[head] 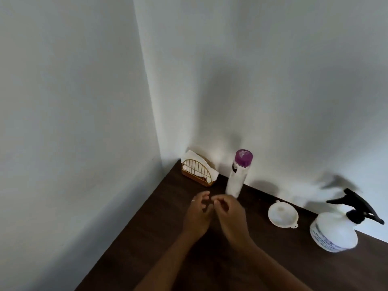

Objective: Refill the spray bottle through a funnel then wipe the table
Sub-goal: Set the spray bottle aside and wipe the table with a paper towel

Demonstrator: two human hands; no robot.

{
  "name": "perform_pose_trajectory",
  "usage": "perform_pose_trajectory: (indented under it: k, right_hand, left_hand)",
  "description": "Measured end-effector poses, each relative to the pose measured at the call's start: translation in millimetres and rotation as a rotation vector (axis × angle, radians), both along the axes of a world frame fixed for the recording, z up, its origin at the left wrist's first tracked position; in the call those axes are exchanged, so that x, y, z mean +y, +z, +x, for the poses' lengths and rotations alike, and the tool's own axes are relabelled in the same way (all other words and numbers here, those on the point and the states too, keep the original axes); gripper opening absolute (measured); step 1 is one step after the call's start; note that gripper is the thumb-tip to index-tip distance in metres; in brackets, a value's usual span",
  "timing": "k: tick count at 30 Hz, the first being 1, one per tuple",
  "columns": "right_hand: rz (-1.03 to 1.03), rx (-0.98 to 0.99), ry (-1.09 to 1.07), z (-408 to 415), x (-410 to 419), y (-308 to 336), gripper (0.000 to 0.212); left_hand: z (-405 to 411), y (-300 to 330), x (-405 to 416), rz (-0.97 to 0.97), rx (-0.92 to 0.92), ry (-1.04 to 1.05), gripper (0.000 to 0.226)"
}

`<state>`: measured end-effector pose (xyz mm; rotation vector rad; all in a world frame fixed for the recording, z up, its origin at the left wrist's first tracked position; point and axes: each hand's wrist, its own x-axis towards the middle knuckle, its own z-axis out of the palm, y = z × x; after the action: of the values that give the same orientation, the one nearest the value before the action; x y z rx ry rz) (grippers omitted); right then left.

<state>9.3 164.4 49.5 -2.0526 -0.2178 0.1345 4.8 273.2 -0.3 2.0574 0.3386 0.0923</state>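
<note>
While nothing is yet held, items are logged left to right.
Napkin holder (198, 172): far left corner of desk (159, 238); paper soft, light.
Hands: left hand (196, 215) and right hand (230, 215) together over the desk, fingers loosely curled, grasping nothing.
Refill bottle (237, 177): purple cap, upright; likely smooth, take round the body.
Funnel (282, 214): light, stiff plastic; lift by rim.
Spray bottle (336, 229): far right, head still on; judged light, grip the neck.

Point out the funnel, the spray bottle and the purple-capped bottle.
funnel (282, 215): head view, inside of its bowl.
spray bottle (333, 232): head view, white body.
purple-capped bottle (236, 181): head view, clear body.
</note>
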Motion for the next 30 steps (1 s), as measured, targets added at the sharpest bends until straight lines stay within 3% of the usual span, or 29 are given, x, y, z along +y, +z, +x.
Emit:
perform_pose_trajectory:
  k: [6, 12, 16, 20, 30]
  right_hand:
    - [-0.101, -0.178, -0.033, 98.8, 66.2, 22.5, 0.021]
    - [-0.436, -0.018, -0.026, 166.4, 93.8, 6.3, 0.026]
    - [-0.513, -0.048, -0.020, 178.2, 95.4, 2.0, 0.019]
    - [-0.436, -0.089, -0.074, 174.1, 98.7, 0.8, 0.009]
    - [-0.561, -0.211, -0.125, 174.7, 103.7, -11.8, 0.013]
  left_hand:
    - [60.4, 12.2, 43.1, -0.035, -0.051, 0.096, 0.056]
    - [87.1, 0.5, 55.3, -0.075, -0.082, 0.063, 0.060]
    - [92.7, -10.5, 59.7, -0.083, -0.087, 0.043, 0.060]
    - [95.8, -19.1, 62.3, -0.075, -0.089, 0.037, 0.058]
    - [92.9, -21.9, 59.4, -0.102, -0.111, 0.054, 0.058]
